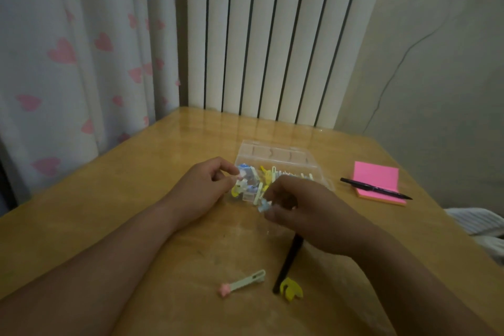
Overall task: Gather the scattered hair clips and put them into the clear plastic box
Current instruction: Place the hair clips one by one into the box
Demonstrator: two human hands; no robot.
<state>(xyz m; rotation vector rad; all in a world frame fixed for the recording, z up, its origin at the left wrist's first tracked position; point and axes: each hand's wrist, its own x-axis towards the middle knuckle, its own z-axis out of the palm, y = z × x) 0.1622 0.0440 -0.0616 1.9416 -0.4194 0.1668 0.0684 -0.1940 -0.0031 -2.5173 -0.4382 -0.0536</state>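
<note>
The clear plastic box (275, 154) stands open at the middle of the wooden table (152, 161), with several blue, yellow and pale clips inside. My left hand (203, 188) pinches a small pale clip with a pink tip at the box's near left corner. My right hand (305, 207) pinches a light blue clip just in front of the box. Near the table's front lie a pale green clip with a pink star (241, 283) and a black clip with a yellow charm (289, 278).
A pink sticky-note pad (380, 176) with a black pen (376, 189) across it lies to the right of the box. A white radiator stands behind the table, a heart-patterned curtain to the left. Striped cloth shows past the table's right edge.
</note>
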